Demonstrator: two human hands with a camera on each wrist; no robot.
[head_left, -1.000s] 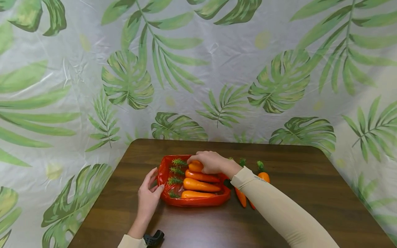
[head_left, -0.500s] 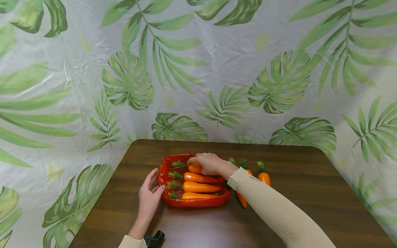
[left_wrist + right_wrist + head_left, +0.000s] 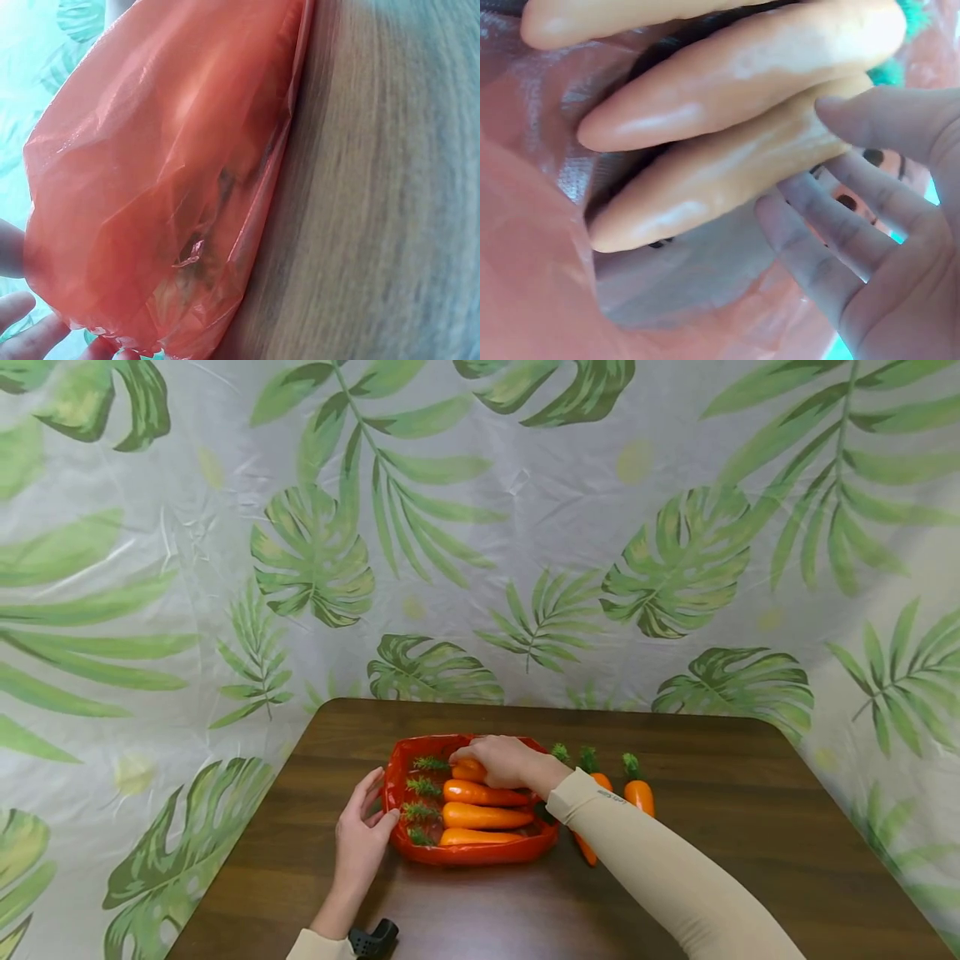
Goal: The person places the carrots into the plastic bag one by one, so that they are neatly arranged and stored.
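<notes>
A red, see-through plastic bag lies with its mouth open on the table, holding several orange carrots with green tufted tops side by side. My left hand is at the bag's left end, its spread thumb and fingertips against the plastic; in the left wrist view its fingers show at the bag's edge. Reaching into the bag, my right hand grips the rearmost carrot. In the right wrist view, the thumb lies over that carrot and the fingers along its other side.
Loose carrots lie on the brown wooden table right of the bag, partly hidden behind my right sleeve. A leaf-patterned sheet hangs behind the table. A black device is on my left wrist.
My right hand has shifted slightly left with the rear carrot. The carrots in the bag sit a little closer to the near side. My left hand stays at the bag's left end.
</notes>
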